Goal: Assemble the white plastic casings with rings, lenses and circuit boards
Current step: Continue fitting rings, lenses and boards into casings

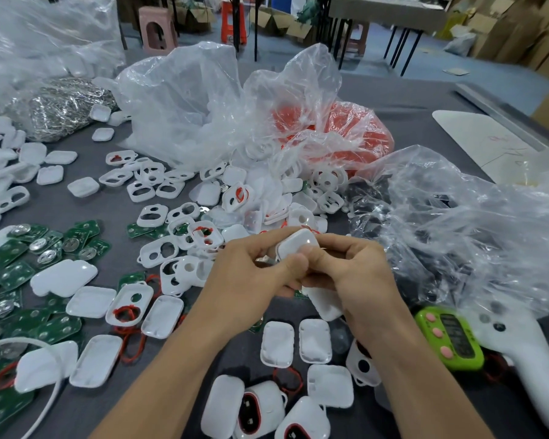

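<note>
Gripping a white casing (295, 245) at frame centre, left hand (251, 277) and right hand (355, 274) both pinch it. Above, a clear bag (298, 83) holds red pieces (371, 134); the right-side bag (488, 223) holds indistinct dark parts.

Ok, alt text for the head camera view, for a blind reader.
A person's left hand and right hand pinch a white rounded plastic casing above a grey table. Around lie white casing halves, green circuit boards, crumpled clear plastic bags and a green timer with pink buttons.
</note>
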Tool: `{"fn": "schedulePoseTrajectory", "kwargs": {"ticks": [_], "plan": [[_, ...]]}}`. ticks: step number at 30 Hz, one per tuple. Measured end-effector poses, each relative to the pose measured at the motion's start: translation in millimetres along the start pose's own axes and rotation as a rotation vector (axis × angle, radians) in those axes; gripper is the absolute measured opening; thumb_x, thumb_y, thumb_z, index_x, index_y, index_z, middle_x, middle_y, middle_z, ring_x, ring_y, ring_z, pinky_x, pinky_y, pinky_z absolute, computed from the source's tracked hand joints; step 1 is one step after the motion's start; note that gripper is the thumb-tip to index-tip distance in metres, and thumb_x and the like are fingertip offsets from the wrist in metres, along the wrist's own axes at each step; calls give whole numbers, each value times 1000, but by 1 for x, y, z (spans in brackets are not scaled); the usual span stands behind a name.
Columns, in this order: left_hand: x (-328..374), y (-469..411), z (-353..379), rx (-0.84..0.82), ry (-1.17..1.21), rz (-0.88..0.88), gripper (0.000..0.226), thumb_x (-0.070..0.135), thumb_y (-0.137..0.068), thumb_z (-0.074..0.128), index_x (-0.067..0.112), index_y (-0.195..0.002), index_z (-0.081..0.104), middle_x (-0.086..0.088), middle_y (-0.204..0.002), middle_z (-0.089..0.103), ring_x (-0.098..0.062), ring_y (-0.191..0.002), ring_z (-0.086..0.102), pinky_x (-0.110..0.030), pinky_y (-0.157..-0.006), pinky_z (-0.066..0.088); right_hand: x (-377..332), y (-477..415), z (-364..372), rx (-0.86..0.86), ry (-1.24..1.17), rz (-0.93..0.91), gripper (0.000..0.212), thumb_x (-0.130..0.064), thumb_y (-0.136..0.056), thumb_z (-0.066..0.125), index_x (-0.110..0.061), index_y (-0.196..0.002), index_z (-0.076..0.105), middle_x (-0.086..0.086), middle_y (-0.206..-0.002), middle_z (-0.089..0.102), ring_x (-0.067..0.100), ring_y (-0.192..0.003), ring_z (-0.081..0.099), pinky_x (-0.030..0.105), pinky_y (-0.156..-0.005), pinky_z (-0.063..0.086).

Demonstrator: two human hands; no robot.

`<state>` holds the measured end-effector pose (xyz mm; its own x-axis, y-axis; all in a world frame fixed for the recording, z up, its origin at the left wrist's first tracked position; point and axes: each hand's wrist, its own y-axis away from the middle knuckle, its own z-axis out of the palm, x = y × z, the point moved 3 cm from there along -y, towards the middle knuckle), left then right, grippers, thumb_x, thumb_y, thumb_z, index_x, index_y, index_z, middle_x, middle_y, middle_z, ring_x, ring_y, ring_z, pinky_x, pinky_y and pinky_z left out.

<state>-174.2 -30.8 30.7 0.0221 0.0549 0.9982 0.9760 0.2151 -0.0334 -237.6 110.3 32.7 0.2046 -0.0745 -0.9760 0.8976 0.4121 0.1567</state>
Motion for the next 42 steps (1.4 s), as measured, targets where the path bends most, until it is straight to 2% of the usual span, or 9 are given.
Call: {"fn": "schedulePoseTrajectory", "kwargs": {"ticks": [4,10,15,20,28,30,35,39,42], "plan": [[0,0,3,35,146,-85,29,17,-101,62,38,-102,82,-7,-81,78,-18,-68,75,-23,-62,59,-1,0,-3,-3,0,-5,11,-3,-87,75,-12,-88,82,16,-77,76,18,-60,69,21,-57,55],[-2,1,7,142,40,-13,32,11,-99,65,38,-96,82,-1,-74,78,-14,-65,74,-21,-61,59,5,-2,-4,12,72,-53,15,-5,-85,79,-20,-86,83,13,-75,76,16,-58,66,21,-58,54],[-4,1,8,183,37,-20,45,4,-95,67,45,-85,81,-1,-74,78,-16,-68,76,-23,-62,59,7,-4,-6,-4,88,-44,14,-1,-85,77,-13,-89,83,13,-77,77,17,-60,69,21,-59,54],[-5,2,6,215,30,-14,37,5,-95,69,40,-91,81,-2,-73,78,-22,-69,76,-25,-62,60,7,-3,-5,2,77,-59,11,-2,-84,79,-11,-90,82,14,-77,77,16,-59,68,21,-59,54],[0,4,5,299,-58,39,57,10,-93,72,64,-76,72,11,-69,76,-13,-63,75,-29,-62,64,8,-2,0,15,125,-102,13,-7,-89,76,-16,-95,82,15,-76,77,24,-65,73,32,-66,59],[0,3,5,303,-99,49,49,18,-92,72,66,-81,71,14,-71,76,-12,-66,75,-37,-66,65,8,-1,1,20,121,-111,13,-7,-90,75,-18,-96,82,16,-75,76,28,-66,72,32,-65,59],[-10,-1,8,235,46,-47,23,17,-96,70,37,-99,80,-2,-77,79,-20,-71,77,-31,-65,63,6,-2,-3,124,173,-149,23,-11,-87,79,-22,-108,77,7,-80,78,18,-70,74,26,-65,59],[-15,-4,10,243,265,-228,23,9,-100,64,18,-87,81,-9,-76,77,-27,-71,77,-27,-57,60,3,4,-4,222,541,-324,34,-23,-85,81,-32,-117,76,-20,-101,77,-3,-93,72,24,-84,59],[-14,-4,8,221,339,-262,39,7,-100,60,26,-75,82,-7,-71,75,-18,-62,74,-24,-53,58,-2,8,1,144,681,-357,51,-25,-76,83,-39,-124,71,-26,-100,74,-7,-92,69,17,-81,57]]}}
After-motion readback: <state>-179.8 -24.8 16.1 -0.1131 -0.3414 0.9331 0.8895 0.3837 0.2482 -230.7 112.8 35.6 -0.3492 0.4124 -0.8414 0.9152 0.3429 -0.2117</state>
